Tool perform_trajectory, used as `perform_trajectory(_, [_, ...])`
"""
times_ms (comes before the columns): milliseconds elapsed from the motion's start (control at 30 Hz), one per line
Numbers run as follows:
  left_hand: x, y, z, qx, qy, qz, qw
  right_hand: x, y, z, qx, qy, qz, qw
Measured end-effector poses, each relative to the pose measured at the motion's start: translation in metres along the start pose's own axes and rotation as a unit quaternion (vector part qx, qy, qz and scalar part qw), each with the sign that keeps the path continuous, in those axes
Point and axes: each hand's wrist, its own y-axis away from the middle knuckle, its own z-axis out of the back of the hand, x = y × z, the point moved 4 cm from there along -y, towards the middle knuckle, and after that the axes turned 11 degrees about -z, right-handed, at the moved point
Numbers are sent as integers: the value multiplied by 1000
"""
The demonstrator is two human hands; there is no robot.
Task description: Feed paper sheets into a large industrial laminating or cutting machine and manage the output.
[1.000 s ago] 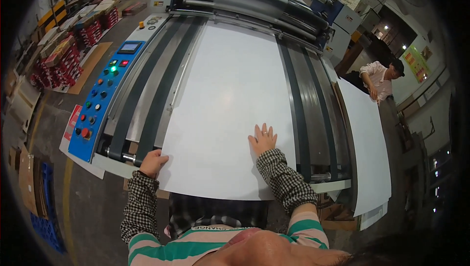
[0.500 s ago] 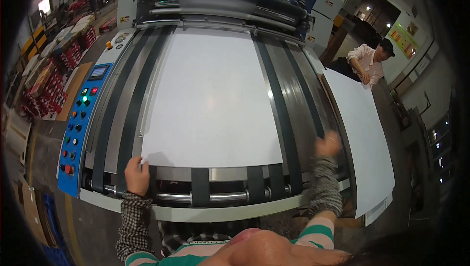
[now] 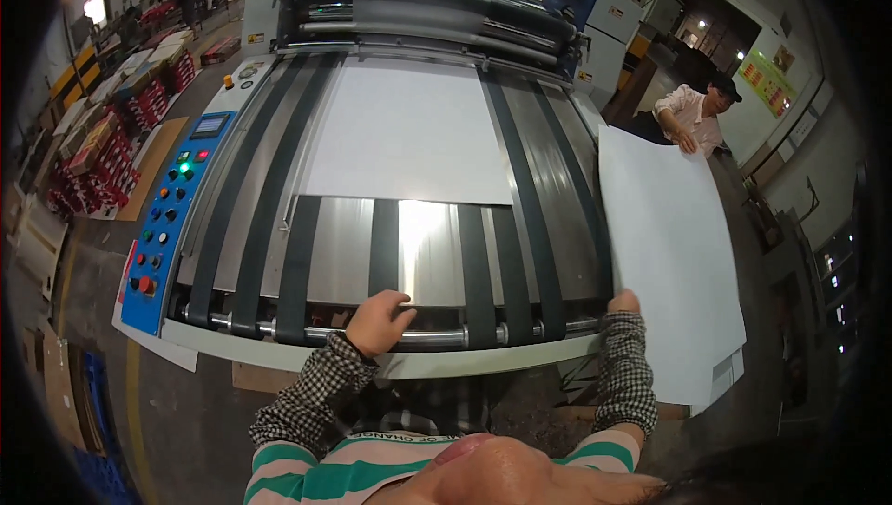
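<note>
A large white sheet (image 3: 404,138) lies on the dark belts (image 3: 297,259) of a wide feeding machine, its far end at the rollers. My left hand (image 3: 378,322) hovers by the near metal roller (image 3: 437,339), thumb and fingers apart, holding nothing. To the right, my right hand (image 3: 625,302) is closed at the left edge of the top white sheet (image 3: 674,236) on a stack beside the machine. Its fingertips are partly hidden. At that sheet's far end, a co-worker's hand (image 3: 686,143) touches the edge.
A blue control panel (image 3: 167,226) with buttons and a small screen runs along the machine's left side. The co-worker (image 3: 697,115) in a dark cap stands beyond the stack. Piles of red and white printed goods (image 3: 93,152) fill the floor at left.
The sheet on the belts has travelled away toward the rollers. My left hand has left its near corner and moved right. My right hand has moved onto the stack's edge, and the top sheet has shifted left.
</note>
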Motion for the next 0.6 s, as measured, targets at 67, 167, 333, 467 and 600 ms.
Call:
perform_trajectory(67, [4, 14, 12, -7, -6, 40, 999, -4, 4, 20, -51, -32, 9, 998])
perform_trajectory(167, [37, 44, 48, -75, -33, 119, 990, -7, 20, 60, -101, 16, -2, 995])
perform_trajectory(333, [58, 60, 103, -138, -74, 151, 976, -41, 4, 76, -23, 38, -32, 998])
perform_trajectory(467, [121, 81, 201, -223, -305, 211, 902, -43, 10, 63, 14, 89, -74, 993])
perform_trajectory(600, [203, 133, 323, -275, -536, 363, 711, -42, 26, 73, -41, 69, -74, 994])
